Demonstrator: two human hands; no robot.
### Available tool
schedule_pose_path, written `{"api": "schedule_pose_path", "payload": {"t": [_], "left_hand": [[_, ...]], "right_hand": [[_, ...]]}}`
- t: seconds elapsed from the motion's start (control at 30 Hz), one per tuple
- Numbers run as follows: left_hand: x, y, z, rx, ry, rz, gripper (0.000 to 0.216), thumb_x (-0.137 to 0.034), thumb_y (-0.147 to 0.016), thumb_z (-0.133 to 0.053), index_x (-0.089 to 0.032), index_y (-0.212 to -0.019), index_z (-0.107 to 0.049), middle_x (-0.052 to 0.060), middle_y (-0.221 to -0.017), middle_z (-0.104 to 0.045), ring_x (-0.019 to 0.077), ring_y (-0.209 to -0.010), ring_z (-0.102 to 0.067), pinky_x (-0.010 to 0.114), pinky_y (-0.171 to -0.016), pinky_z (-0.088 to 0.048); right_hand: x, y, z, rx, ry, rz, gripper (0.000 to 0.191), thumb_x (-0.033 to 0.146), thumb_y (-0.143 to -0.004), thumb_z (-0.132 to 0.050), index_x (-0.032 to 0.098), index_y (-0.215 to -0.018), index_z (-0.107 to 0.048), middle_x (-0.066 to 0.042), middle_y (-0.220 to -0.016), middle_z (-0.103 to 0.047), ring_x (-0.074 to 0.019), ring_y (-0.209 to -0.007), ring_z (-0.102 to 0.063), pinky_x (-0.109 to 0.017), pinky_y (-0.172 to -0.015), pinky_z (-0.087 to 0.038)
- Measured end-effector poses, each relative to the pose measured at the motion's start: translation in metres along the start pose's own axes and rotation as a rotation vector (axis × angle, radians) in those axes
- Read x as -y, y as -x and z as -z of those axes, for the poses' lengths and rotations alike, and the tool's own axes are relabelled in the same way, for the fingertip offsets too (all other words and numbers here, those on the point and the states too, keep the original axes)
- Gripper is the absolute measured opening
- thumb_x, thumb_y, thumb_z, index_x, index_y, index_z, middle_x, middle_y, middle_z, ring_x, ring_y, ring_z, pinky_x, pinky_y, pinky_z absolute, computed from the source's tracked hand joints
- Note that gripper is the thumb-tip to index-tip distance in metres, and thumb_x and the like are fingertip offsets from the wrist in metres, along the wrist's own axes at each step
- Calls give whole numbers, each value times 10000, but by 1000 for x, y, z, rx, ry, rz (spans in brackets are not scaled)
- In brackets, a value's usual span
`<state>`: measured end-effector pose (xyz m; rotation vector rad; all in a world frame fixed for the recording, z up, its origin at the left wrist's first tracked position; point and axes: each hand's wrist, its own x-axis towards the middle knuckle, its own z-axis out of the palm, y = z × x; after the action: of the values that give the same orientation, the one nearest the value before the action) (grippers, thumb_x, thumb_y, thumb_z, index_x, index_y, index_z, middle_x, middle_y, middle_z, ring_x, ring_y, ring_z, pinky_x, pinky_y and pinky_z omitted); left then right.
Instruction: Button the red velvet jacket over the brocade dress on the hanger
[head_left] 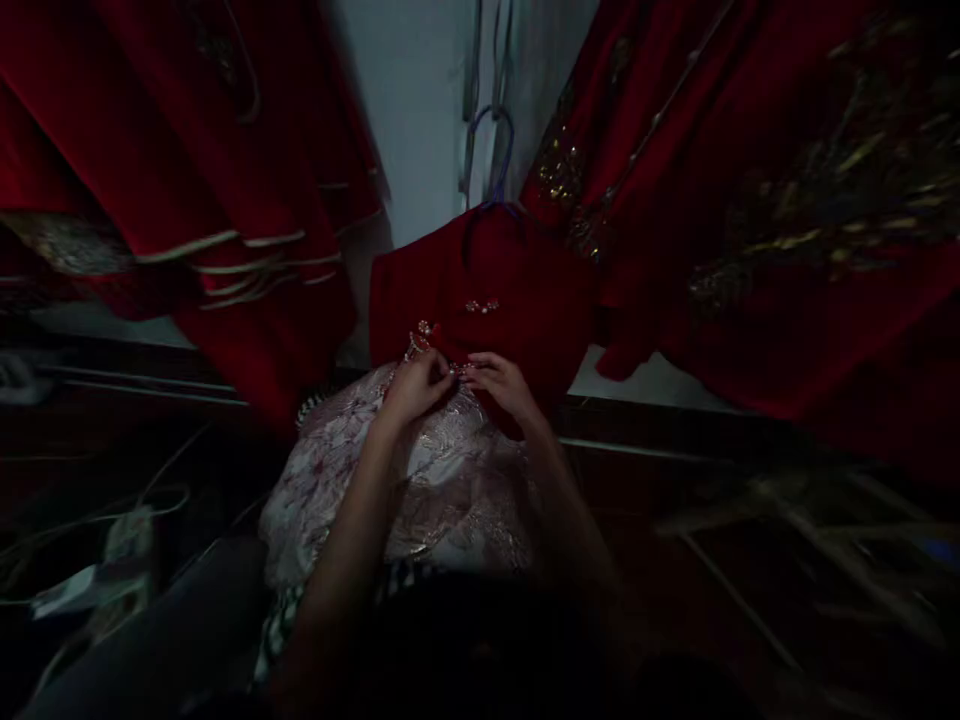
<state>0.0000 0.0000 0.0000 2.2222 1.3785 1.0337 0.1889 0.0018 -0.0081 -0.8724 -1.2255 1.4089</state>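
A red garment (525, 270) hangs in front of me on a thin blue hanger (501, 175). A small beaded ornament (481, 306) sits on its upper front, and a larger beaded ornament (418, 340) shows just above my left hand. My left hand (418, 388) is closed, thumb and forefinger pinched at a beaded trim (459, 371) low on the garment. From the other side my right hand (506, 385) has its long fingers bent onto the same trim. Whether a needle or thread is between the fingers is too dark to tell.
Pale patterned shiny cloth (450, 480) covers my lap beneath my forearms. Red garments with light edging (247, 245) hang at left; another red garment with gold embroidery (847, 200) hangs at right. Behind stands a pale cabinet (420, 110). A power strip (129, 545) with cables lies lower left.
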Motion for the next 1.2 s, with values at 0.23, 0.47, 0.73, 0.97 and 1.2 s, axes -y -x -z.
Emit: {"api": "schedule_pose_path", "payload": {"t": [0.23,0.47,0.73,0.97,1.2], "left_hand": [[-6,3,1,22,-86,-26,118,-301,-829,-573,-188,-843,-539,14,-769,-614,143,-683,-563,245,-616,-376],[-7,3,1,57,-109,-30,109,-275,-824,-556,-177,-873,-557,17,-766,-606,138,-665,-549,245,-608,-374],[0,3,-5,34,-121,-34,232,-291,-841,-569,-160,-1032,-544,38,-817,-624,172,-734,-589,264,-658,-417],[1,2,-6,-14,-109,-88,254,-258,-867,-557,-163,-1102,-546,80,-1004,-643,201,-912,-614,295,-812,-460],[-9,4,-3,35,-237,-9,156,-279,-857,-550,-173,-969,-577,72,-916,-658,191,-799,-624,274,-687,-436]], "right_hand": [[-4,2,-7,21,172,99,292,347,-742,-708,195,-984,-644,-22,-890,-695,-125,-761,-701,-278,-727,-602],[-4,5,-10,-29,465,289,201,263,-823,-613,194,-1008,-655,-61,-1089,-632,-105,-778,-689,-229,-689,-593],[-6,5,-10,-36,553,319,189,213,-833,-597,197,-1006,-672,-56,-1068,-638,-96,-783,-679,-197,-666,-573],[-6,4,-11,-62,555,304,192,194,-836,-586,202,-1006,-673,-55,-1070,-643,-107,-825,-678,-231,-719,-585],[-11,3,-13,-78,534,319,191,204,-839,-585,192,-1009,-670,-70,-1090,-660,-128,-856,-690,-262,-751,-593]]}}
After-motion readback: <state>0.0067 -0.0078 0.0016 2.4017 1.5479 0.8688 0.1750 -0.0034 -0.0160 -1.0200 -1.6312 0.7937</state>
